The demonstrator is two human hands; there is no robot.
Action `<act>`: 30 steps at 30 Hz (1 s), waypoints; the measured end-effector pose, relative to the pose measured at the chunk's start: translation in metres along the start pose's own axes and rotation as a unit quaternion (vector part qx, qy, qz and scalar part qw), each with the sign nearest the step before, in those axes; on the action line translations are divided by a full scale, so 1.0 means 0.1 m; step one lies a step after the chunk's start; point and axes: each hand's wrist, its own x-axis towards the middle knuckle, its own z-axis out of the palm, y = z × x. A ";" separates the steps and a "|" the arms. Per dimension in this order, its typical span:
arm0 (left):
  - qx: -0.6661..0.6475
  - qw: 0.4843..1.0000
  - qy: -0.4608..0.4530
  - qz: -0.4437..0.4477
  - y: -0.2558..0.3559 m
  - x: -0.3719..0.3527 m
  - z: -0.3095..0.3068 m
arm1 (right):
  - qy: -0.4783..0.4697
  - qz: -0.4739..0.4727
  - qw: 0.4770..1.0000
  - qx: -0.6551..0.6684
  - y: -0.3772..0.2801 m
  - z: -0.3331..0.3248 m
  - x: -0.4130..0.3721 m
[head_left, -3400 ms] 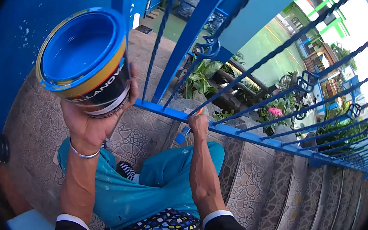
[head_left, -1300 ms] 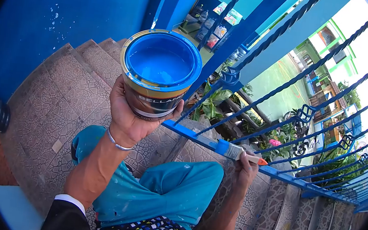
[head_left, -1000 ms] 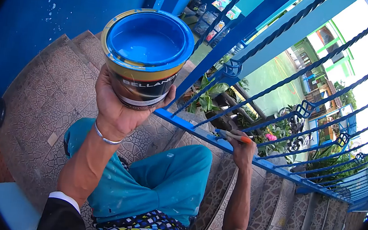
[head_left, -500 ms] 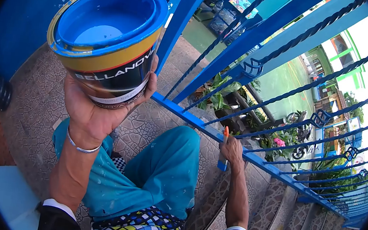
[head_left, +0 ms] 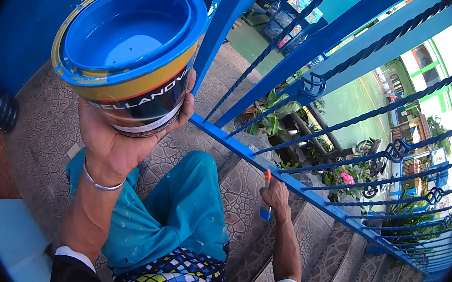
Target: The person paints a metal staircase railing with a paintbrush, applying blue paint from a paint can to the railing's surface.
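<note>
- The left hand (head_left: 113,143) is spread wide beneath the paint can (head_left: 144,102), palm under its base and fingers up its side.
- The can is open, held high in front of the wearer; blue paint (head_left: 128,51) lies inside and coats the rim.
- The right hand (head_left: 277,197) is closed narrowly around a paintbrush (head_left: 267,192), its orange handle tip up and its blue end down.
- That brush is just beside the bottom rail (head_left: 308,195) of the blue railing, on the steps' side; whether the hand touches the rail, I cannot tell.
- The twisted bars (head_left: 389,106) rise from the rail, with plants and a pink flower (head_left: 346,178) beyond.
- Teal trousers (head_left: 182,213) are between the arms, above the patterned steps (head_left: 329,256).
- In my judgement, this step is one of keeping can and brush ready, well apart.
- Any shift of the can calls for a steady palm and a level rim; turning the brush calls for a loosened finger grip.
</note>
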 end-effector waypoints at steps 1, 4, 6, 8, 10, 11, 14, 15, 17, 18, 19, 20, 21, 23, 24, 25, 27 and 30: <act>-0.002 1.000 0.007 0.003 -0.01 0.00 0.00 | 0.001 0.040 0.999 0.027 -0.08 -0.10 0.03; -0.002 1.000 0.012 0.000 -0.04 0.05 -0.04 | 0.001 0.081 0.996 0.034 -0.15 -0.06 0.20; 0.004 1.000 0.016 -0.004 -0.06 0.06 -0.03 | 0.015 0.058 0.998 0.019 -0.18 0.02 0.21; 0.015 1.000 0.027 -0.001 -0.07 0.05 -0.02 | 0.013 0.013 0.996 0.087 -0.15 0.01 0.15; 0.004 1.000 0.027 -0.006 -0.10 0.08 -0.03 | 0.032 0.014 0.986 0.162 -0.19 -0.11 0.05; -0.001 1.000 0.027 -0.009 -0.11 0.10 -0.03 | 0.053 0.036 0.977 0.202 -0.24 -0.22 0.00; 0.007 0.999 0.026 -0.022 -0.12 0.16 -0.07 | 0.154 0.026 0.946 0.283 -0.40 -0.53 -0.18; 0.010 0.999 0.024 -0.027 -0.14 0.17 -0.09 | 0.195 0.008 0.933 0.302 -0.43 -0.60 -0.20; 0.018 0.999 0.017 -0.033 -0.17 0.20 -0.15 | 0.260 0.009 0.925 0.278 -0.43 -0.61 -0.15; 0.003 0.999 0.028 -0.042 -0.17 0.21 -0.14 | 0.291 0.010 0.916 0.276 -0.44 -0.58 -0.11; 0.004 0.999 0.030 -0.044 -0.16 0.21 -0.13 | 0.320 0.009 0.907 0.272 -0.44 -0.55 -0.07; 0.003 0.998 0.033 -0.044 -0.16 0.21 -0.14 | 0.371 0.021 0.882 0.291 -0.43 -0.45 0.01; 0.001 0.999 0.035 -0.042 -0.16 0.21 -0.14 | 0.378 0.065 0.871 0.308 -0.44 -0.39 0.07; 0.021 0.999 0.031 -0.036 -0.16 0.24 -0.15 | 0.388 0.151 0.844 0.338 -0.44 -0.27 0.22; 0.027 0.999 0.029 -0.032 -0.17 0.25 -0.15 | 0.387 0.160 0.837 0.354 -0.41 -0.16 0.29; 0.033 0.999 0.027 -0.028 -0.16 0.26 -0.16 | 0.391 0.163 0.840 0.340 -0.44 -0.11 0.34; 0.031 0.999 0.023 -0.024 -0.15 0.25 -0.17 | 0.398 0.174 0.844 0.314 -0.52 0.05 0.41; 0.015 0.999 0.032 -0.014 -0.16 0.26 -0.20 | 0.398 0.157 0.851 0.306 -0.45 0.25 0.47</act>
